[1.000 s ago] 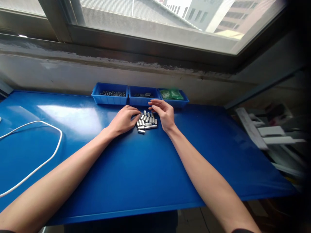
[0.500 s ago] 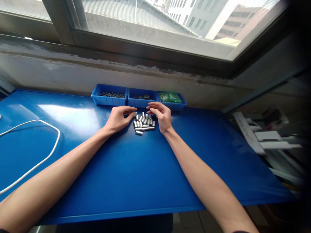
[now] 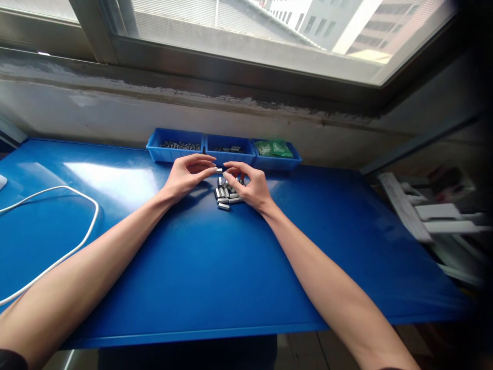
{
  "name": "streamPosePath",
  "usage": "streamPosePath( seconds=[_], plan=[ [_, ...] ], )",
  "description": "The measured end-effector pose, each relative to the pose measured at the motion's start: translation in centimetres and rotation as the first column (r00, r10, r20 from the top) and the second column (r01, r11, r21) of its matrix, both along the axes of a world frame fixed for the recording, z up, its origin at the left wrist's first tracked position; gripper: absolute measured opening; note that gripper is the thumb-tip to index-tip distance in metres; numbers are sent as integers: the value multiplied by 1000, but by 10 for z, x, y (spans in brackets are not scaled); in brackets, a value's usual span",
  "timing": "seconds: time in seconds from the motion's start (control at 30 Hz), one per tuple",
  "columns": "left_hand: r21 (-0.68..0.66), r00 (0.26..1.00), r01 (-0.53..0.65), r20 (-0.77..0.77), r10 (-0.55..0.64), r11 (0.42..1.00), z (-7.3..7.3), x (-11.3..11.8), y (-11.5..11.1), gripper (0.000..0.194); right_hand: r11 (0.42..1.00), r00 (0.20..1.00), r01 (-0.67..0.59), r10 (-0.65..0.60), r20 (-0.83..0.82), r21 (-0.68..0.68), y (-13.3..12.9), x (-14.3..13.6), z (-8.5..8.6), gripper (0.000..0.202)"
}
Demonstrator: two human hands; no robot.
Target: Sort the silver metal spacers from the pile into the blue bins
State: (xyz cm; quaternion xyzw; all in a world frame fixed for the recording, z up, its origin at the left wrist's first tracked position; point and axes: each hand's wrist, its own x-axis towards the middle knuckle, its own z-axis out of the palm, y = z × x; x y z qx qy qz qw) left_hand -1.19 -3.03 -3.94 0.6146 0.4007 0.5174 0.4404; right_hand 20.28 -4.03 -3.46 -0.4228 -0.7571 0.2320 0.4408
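Observation:
Above the back of a pile of metal hex standoffs (image 3: 223, 193), my left hand (image 3: 185, 177) pinches one short silver standoff (image 3: 219, 170) between thumb and fingers. Its free end points right, toward my right hand (image 3: 250, 186). That hand's thumb and index finger close in at this end, in a pinch; anything between them is too small to make out. My right hand also covers the right side of the pile. The standoffs lie close together on the blue tabletop (image 3: 204, 272), most of them on their sides.
Behind my hands stand three joined blue bins: the left bin (image 3: 154, 152) holds small screws, the middle bin (image 3: 246, 156) metal standoffs, the right bin (image 3: 295, 160) a green plastic bag (image 3: 275, 149). A white cable (image 3: 82, 241) curves across the left. White-grey parts (image 3: 442, 218) stand right.
My left hand has lifted a standoff from the back of the pile. My right hand has moved left to meet it, its fingertips now near the standoff's end.

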Motion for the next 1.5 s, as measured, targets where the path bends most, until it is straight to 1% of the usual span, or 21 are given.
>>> streamPosePath(
  seconds=[0.13, 0.23, 0.3, 0.33, 0.4, 0.43, 0.5, 0.57, 0.63, 0.73, 0.83, 0.97, 1.07, 1.17, 1.3, 1.4, 1.5],
  plan=[
    [5, 997, 79, -18, -79, 997, 2, 2, -2, 56, 997, 997, -74, 73, 37, 20, 0, -2, -2, 27],
    [24, 994, 102, -40, -101, 995, 3, 4, -2, 52, 997, 997, -72, 71, -27, -42, 1, -5, -3, 29],
    [52, 995, 78, -60, -75, 996, 3, 5, -3, 50, 994, 995, -57, 48, -92, -98, 4, -6, -2, 33],
    [75, 996, 49, -84, -43, 996, 2, 6, -3, 48, 992, 991, -43, 27, -128, -120, 6, -6, -2, 34],
    [148, 983, -11, -178, 38, 989, 2, 8, -3, 39, 987, 975, 21, -55, -215, -159, 13, -7, -2, 35],
    [194, 967, -20, -245, 68, 981, 1, 9, -4, 36, 982, 958, 61, -108, -264, -181, 18, -6, -3, 34],
    [287, 920, 28, -381, 88, 958, 0, 11, -5, 30, 965, 914, 125, -202, -353, -230, 26, -6, -3, 36],
    [348, 871, 128, -487, 62, 929, -1, 12, -6, 27, 953, 875, 136, -244, -418, -271, 33, -6, -4, 39],
    [374, 830, 209, -556, 38, 904, -2, 13, -6, 27, 949, 843, 103, -242, -480, -297, 37, -6, -3, 42],
    [378, 793, 262, -608, 25, 888, -3, 13, -6, 28, 952, 806, 38, -209, -553, -303, 37, -6, -1, 44],
    [384, 789, 270, -614, 25, 883, -3, 12, -6, 28, 968, 819, 29, -166, -550, -249, 33, -3, -1, 37],
    [390, 788, 242, -613, 54, 888, -2, 12, -7, 26, 982, 875, 96, -160, -458, -160, 21, 3, -4, 23],
    [391, 761, 183, -637, 123, 902, -1, 12, -9, 25, 979, 895, 115, -176, -410, -168, 13, 4, -6, 21],
    [383, 745, 100, -641, 187, 918, -2, 11, -10, 25, 979, 905, 97, -162, -393, -181, 12, 4, -7, 19],
    [341, 770, 21, -605, 202, 940, -6, 9, -6, 23, 980, 905, 78, -147, -399, -183, 13, 3, -5, 18],
    [324, 791, 3, -579, 196, 946, -7, 9, -3, 22, 980, 905, 74, -145, -400, -187, 12, 3, -4, 17],
    [300, 878, -1, -456, 144, 954, -6, 10, -2, 24, 982, 912, 64, -130, -388, -179, 12, 4, -5, 17]
  ],
)
